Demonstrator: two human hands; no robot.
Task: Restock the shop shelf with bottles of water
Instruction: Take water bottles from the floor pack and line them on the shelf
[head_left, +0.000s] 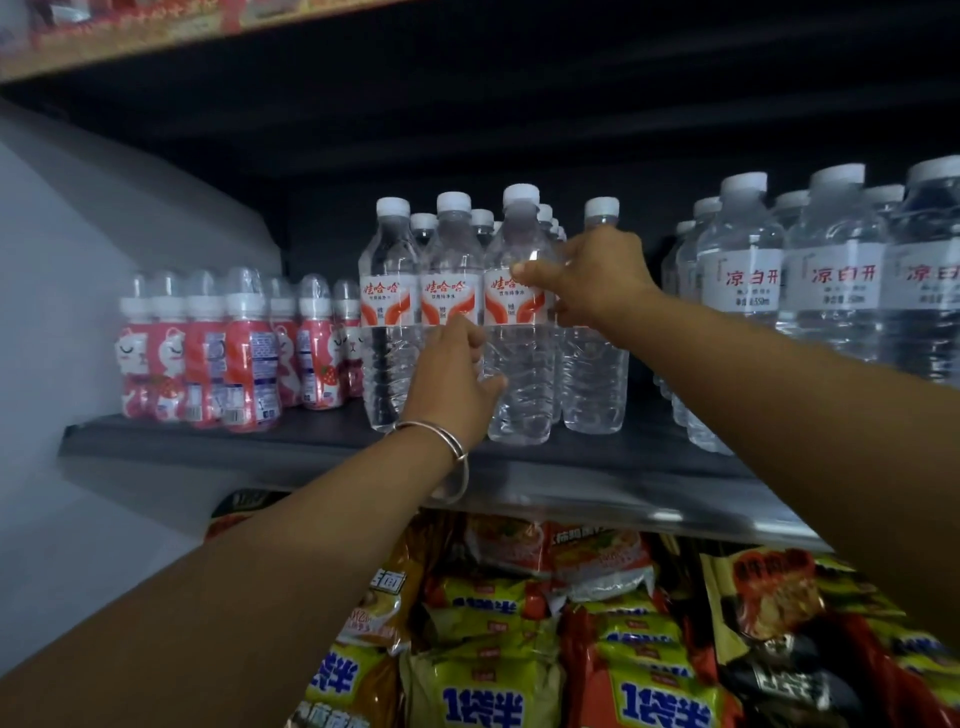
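Upright on dark shelf (311, 441): 娃哈哈 water bottles (519, 322). Right hand (592, 278) pinching front bottle's label; left hand (457, 379) curled round its neighbour (451, 270). Rightward, 凉白开 bottles (743, 270); leftward, pink cat-print drinks (208, 353).

pale side wall (78, 260), dim black back panel (467, 130)

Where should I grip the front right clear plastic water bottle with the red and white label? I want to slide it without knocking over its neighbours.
Grip the front right clear plastic water bottle around its labelled waist, coming from the open shelf front. It stands upright and packed close to bottles on both sides, so side access is tight. The right hand already holds it there; the left hand is at the lower body.
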